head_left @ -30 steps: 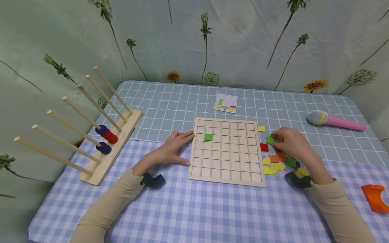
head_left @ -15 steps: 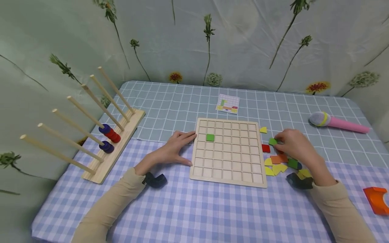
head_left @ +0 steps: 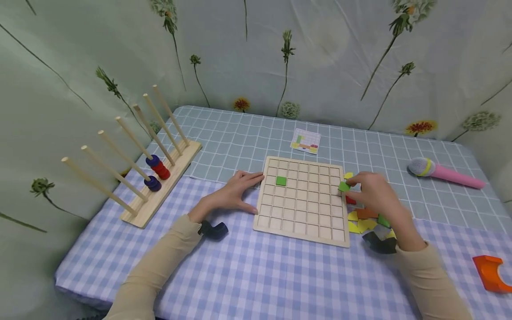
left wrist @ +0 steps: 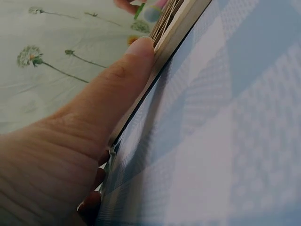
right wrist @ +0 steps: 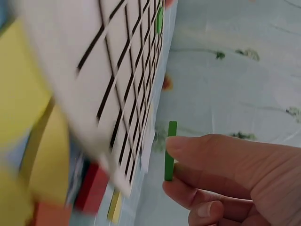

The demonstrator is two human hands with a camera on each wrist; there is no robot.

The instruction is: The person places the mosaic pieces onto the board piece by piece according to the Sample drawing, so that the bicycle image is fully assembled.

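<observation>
My right hand [head_left: 374, 193] pinches a green square tile [head_left: 343, 186] between thumb and fingers, over the right edge of the wooden grid board [head_left: 302, 200]. In the right wrist view the held green tile [right wrist: 171, 150] is seen edge-on. Another green tile [head_left: 281, 181] sits in a cell near the board's upper left. My left hand [head_left: 234, 193] rests at the board's left edge with fingers and thumb spread; its thumb [left wrist: 134, 56] touches the rim in the left wrist view.
Loose yellow tiles [head_left: 363, 226], an orange tile [head_left: 366, 214] and a red tile [head_left: 350, 201] lie right of the board. A pattern card [head_left: 306, 141] lies behind it. A peg rack [head_left: 164, 186] stands left, a pink microphone [head_left: 446, 173] and an orange arch block [head_left: 491, 273] right.
My right hand has lifted the green tile from beside the loose pieces and carried it left to the board's edge. The left hand stays at the board. The head view has shifted slightly.
</observation>
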